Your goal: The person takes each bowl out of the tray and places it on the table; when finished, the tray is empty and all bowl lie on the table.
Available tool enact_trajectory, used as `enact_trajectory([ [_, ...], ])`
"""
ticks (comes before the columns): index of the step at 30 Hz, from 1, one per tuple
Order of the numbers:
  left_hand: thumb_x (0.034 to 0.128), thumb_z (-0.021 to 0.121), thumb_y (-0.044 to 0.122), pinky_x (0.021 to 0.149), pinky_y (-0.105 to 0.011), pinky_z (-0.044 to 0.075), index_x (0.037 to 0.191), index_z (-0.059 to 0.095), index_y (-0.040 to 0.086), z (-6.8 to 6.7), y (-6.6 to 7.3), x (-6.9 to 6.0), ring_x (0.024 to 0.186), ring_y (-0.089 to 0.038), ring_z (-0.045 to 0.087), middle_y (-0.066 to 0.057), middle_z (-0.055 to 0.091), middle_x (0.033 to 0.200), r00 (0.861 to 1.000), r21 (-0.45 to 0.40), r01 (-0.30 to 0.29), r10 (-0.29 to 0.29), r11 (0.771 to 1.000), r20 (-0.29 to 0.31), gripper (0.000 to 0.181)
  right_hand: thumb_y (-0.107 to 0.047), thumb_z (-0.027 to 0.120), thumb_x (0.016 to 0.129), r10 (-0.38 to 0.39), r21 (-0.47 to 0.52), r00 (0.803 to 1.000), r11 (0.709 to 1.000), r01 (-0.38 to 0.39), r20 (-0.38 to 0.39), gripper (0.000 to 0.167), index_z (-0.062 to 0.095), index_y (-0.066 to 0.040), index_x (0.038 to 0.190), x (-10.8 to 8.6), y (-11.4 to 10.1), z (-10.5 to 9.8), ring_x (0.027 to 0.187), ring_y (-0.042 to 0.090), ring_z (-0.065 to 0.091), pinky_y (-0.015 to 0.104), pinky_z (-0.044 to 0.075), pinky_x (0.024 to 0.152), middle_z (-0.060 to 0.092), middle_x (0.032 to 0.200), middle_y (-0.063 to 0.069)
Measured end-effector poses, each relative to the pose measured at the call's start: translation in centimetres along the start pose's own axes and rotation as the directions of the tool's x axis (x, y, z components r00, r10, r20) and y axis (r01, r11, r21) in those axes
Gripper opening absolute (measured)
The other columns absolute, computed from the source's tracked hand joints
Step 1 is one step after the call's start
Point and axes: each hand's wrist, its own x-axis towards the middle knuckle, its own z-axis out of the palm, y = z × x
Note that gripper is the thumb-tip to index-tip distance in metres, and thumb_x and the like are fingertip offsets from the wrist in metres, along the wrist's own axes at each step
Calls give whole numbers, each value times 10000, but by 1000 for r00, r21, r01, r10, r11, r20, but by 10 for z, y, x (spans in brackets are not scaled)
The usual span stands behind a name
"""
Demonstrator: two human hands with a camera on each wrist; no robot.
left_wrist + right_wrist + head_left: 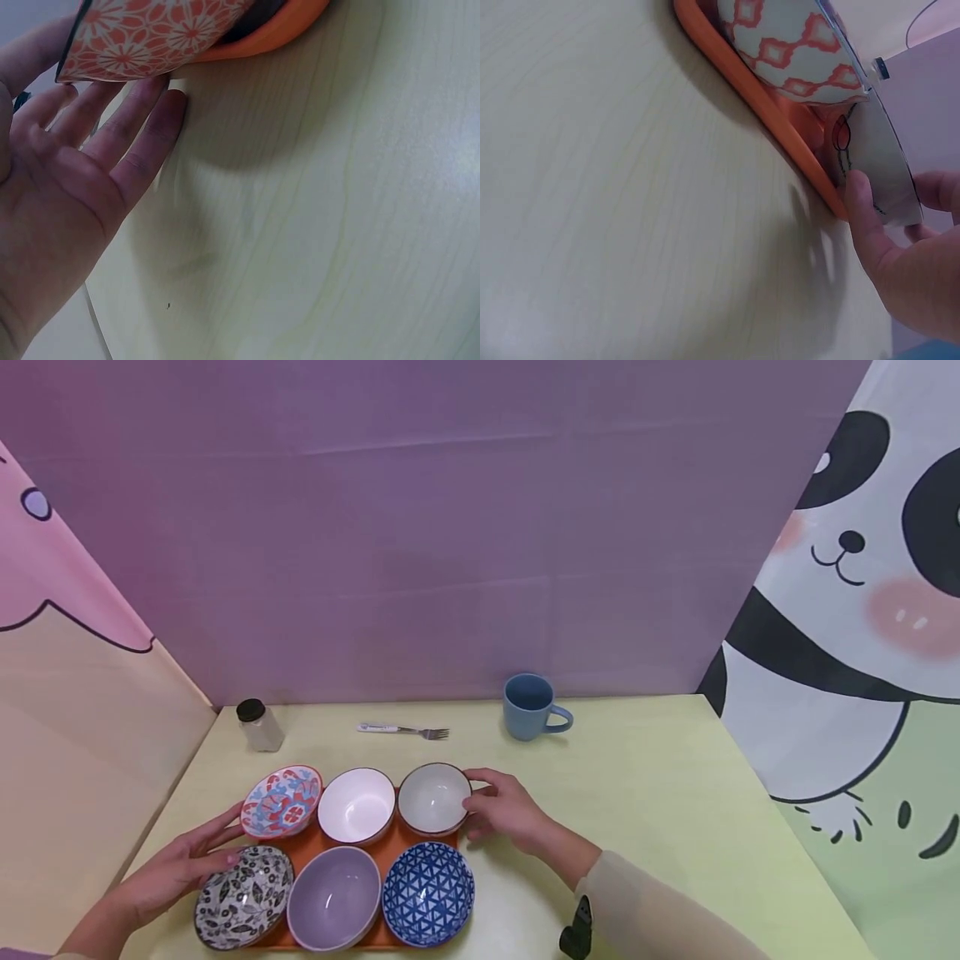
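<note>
An orange tray [390, 852] carries several bowls. At its left, my left hand [176, 868] has its thumb at the rim of a black-and-white floral bowl [243, 897] and its fingers extended toward a red-and-blue patterned bowl [282, 802]. The left wrist view shows spread, fairly straight fingers [146, 154] beside an orange-flowered outer wall. My right hand [506, 810] grips the side of a dark-rimmed white bowl [435, 797]; in the right wrist view one finger lies on its outer wall [874, 142]. Some fingertips are hidden.
Also on the tray are a white bowl [356, 806], a lilac bowl [333, 897] and a blue triangle-patterned bowl [428, 893]. Behind stand a black-lidded jar [259, 727], a fork [403, 730] and a blue mug [528, 708]. A purple cloth wall [375, 568] borders the table.
</note>
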Motion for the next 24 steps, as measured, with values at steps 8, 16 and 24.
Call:
enact_trajectory([
  [8,1059,528,252,961,-355,499,1659,54,140,0,0,2,1150,128,554,-246,255,1659,997,57,21,-17,998,-69,772,-64,614,963,-10,32,1000,999,11,-24,553,474,-28,1497,-3,-2,1,856,347,740,433,640,729,671,1200,247],
  [16,1064,520,191,925,-307,540,1656,89,113,-1,2,2,1188,91,570,338,485,1361,997,62,-73,75,995,-31,736,-82,615,971,-15,38,999,999,16,-41,559,469,-54,1510,-6,-5,-4,925,387,735,454,635,758,683,1211,231],
  [24,1043,558,222,944,-341,552,1643,199,107,3,14,4,1231,-31,601,-115,355,1635,994,138,-83,92,987,-59,709,-102,617,969,-6,71,997,997,11,-71,547,493,-90,1501,-8,-13,-13,916,362,736,446,637,767,689,1201,217],
])
